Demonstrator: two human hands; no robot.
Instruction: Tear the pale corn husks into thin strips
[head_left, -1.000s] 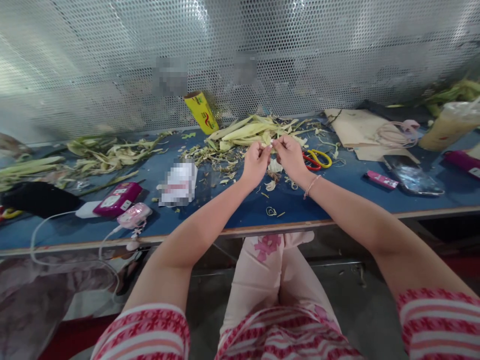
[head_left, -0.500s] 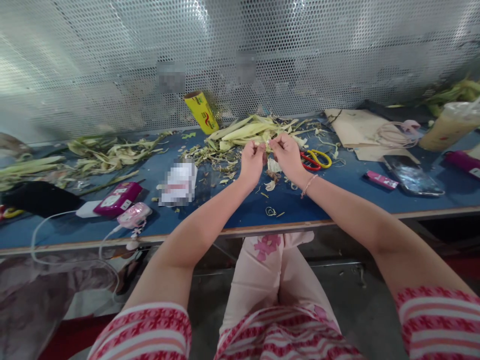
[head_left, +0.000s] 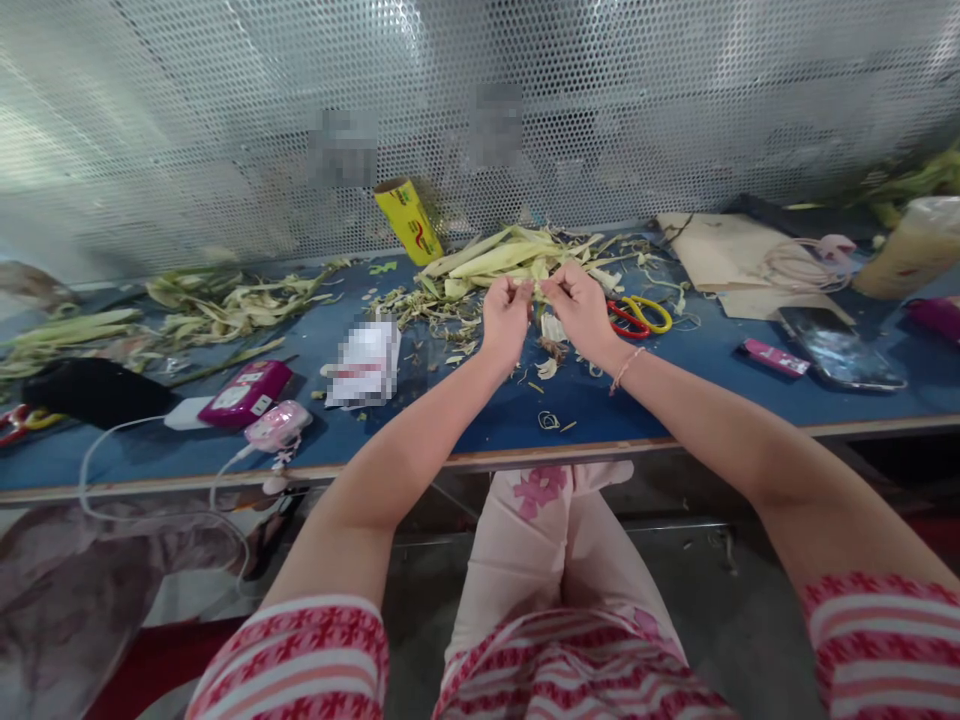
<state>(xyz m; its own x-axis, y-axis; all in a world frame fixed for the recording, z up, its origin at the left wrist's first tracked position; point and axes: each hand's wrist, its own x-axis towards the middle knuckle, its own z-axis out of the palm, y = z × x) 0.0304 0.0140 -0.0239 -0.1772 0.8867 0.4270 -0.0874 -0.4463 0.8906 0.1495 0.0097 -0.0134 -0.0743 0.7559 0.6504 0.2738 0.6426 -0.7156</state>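
My left hand [head_left: 508,312] and my right hand [head_left: 576,305] meet close together over the blue table, fingertips pinched. A small pale piece of corn husk [head_left: 538,287] appears between them, largely hidden by the fingers. Right behind lies a pile of pale green and yellowish corn husks [head_left: 502,257]. Scissors with red and yellow handles [head_left: 639,316] rest just right of my right hand. Dry husk scraps [head_left: 553,345] are scattered below my fingers, and a small loop of thin strip [head_left: 549,421] lies nearer the table edge.
A yellow cardboard tube [head_left: 409,222] leans by the perforated metal panel [head_left: 600,120]. Leftward are a white packet [head_left: 365,365], purple power bank [head_left: 247,392], cabled pink case [head_left: 277,427], black pouch [head_left: 97,390] and more husks [head_left: 240,305]. Rightward are a phone [head_left: 840,345], brown paper [head_left: 709,250] and drink cup [head_left: 911,245].
The view has shifted slightly, so the table's things appear a little further right. Both hands stay pinched together at nearly the same spot before the husk pile.
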